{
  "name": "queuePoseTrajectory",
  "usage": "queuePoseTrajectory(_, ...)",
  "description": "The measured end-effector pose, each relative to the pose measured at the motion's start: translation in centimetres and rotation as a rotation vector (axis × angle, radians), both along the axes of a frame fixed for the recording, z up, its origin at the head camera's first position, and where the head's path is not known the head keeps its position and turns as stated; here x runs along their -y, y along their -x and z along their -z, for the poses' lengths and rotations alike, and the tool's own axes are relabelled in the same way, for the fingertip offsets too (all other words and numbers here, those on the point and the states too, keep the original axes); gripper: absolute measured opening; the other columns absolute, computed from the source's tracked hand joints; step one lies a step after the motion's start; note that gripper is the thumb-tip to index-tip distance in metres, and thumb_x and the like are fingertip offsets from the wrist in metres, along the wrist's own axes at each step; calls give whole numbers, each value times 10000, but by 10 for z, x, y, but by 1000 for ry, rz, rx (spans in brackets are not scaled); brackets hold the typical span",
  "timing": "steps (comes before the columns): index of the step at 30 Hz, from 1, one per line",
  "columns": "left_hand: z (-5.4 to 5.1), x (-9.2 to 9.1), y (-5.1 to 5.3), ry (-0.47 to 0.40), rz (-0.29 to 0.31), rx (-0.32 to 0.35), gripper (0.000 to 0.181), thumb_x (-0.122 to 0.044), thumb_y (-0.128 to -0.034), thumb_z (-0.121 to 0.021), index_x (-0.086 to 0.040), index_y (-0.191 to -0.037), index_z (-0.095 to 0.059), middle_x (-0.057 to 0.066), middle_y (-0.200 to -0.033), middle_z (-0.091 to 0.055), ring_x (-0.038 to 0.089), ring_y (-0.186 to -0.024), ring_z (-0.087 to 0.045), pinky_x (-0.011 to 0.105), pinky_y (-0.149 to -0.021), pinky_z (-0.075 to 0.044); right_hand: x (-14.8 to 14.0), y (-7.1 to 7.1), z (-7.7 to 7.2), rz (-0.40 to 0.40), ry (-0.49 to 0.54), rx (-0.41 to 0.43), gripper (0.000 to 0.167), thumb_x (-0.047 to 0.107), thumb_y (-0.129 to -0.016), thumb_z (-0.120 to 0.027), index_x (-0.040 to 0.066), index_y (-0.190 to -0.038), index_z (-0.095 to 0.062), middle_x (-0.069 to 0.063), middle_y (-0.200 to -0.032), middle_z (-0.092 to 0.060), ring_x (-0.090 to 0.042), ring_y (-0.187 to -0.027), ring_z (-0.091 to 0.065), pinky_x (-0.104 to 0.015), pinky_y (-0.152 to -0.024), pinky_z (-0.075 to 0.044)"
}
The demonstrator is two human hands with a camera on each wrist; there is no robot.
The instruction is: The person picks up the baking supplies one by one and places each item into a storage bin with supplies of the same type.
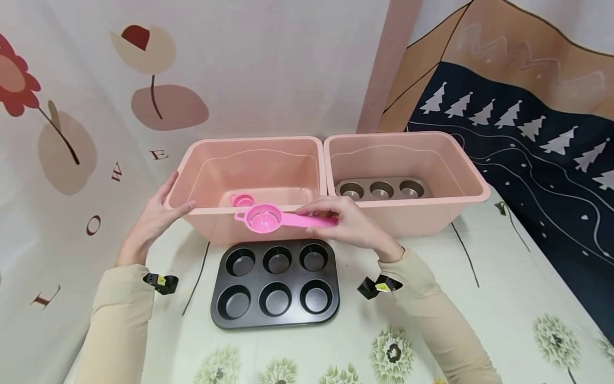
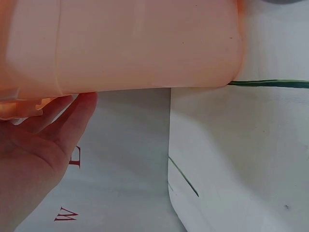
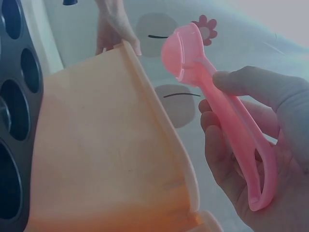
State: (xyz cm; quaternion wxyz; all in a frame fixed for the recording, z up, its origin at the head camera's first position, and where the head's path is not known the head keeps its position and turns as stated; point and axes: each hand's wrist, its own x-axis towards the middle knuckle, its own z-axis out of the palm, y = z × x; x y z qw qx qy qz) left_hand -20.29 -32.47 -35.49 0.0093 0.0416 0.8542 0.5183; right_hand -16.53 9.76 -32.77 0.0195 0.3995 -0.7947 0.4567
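A pink egg separator (image 1: 265,218) with a long slotted handle is held in my right hand (image 1: 342,221), thumb on one side of the handle and fingers on the other. Its cup hangs over the front rim of the left pink bin (image 1: 206,213). My left hand (image 1: 160,210) rests against that bin's left front corner, fingers extended along the outside and thumb by the rim; the left wrist view shows its fingertips (image 2: 88,99) touching the plastic. Inside the bin is another small pink round piece (image 1: 242,200), partly hidden by the front wall.
A dark six-cup muffin pan (image 1: 275,288) lies on the patterned cloth in front of the left bin. Beside it, the right pink bin (image 1: 398,213) contains a brown muffin pan (image 1: 381,191), partly hidden. A printed curtain (image 1: 268,64) hangs behind the bins.
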Motion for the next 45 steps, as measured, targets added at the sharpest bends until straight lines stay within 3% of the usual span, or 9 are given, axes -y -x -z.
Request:
queuePoseTrajectory(8, -3, -3, -2, 0, -8, 7, 899, -250, -916, -663, -273, -1566, -41, 135, -1597, -100, 380, -1372, -232, 578, -1097, -153, 5, 4, -10, 13, 11, 8, 342, 58, -805, -752, 68, -1145, -719, -62, -1163, -669, -146, -935, -581, -298, -747, -461)
queuePoseTrajectory(16, -2, -3, -3, 1, -13, 14, 901, -248, -916, -663, -276, -1565, -38, 125, -1599, -88, 373, -1378, -223, 568, -1105, -137, 14, 13, -21, -32, 6, 49, 340, 93, -837, -741, 95, -1175, -709, 10, -1131, -671, -135, -864, -543, -305, -739, -440)
queuePoseTrajectory(25, -2, -3, -3, -4, -14, 6, 899, -229, -917, -659, -254, -1565, -38, 138, -1596, -101, 379, -1372, -235, 573, -1102, -142, 27, 30, -32, -80, -4, 13, 336, 55, -820, -734, 22, -1153, -702, -36, -1074, -683, -153, -866, -543, -319, -755, -463)
queuePoseTrajectory(31, 0, -3, -2, -16, -8, 2, 900, -213, -919, -653, -229, -1566, -28, 155, -1594, -89, 404, -1372, -219, 595, -1095, -133, 31, 44, -40, -66, -49, -20, 333, 77, -837, -725, 45, -1167, -700, -8, -1075, -679, -143, -908, -548, -317, -800, -449)
queuePoseTrajectory(45, -2, -3, -4, -29, -14, 4, 886, -227, -918, -662, -276, -1567, -61, 166, -1582, -152, 367, -1353, -277, 562, -1100, -174, 42, 64, -44, -51, -64, 63, 342, 86, -840, -728, 44, -1178, -696, -14, -1094, -693, -129, -920, -570, -325, -833, -462)
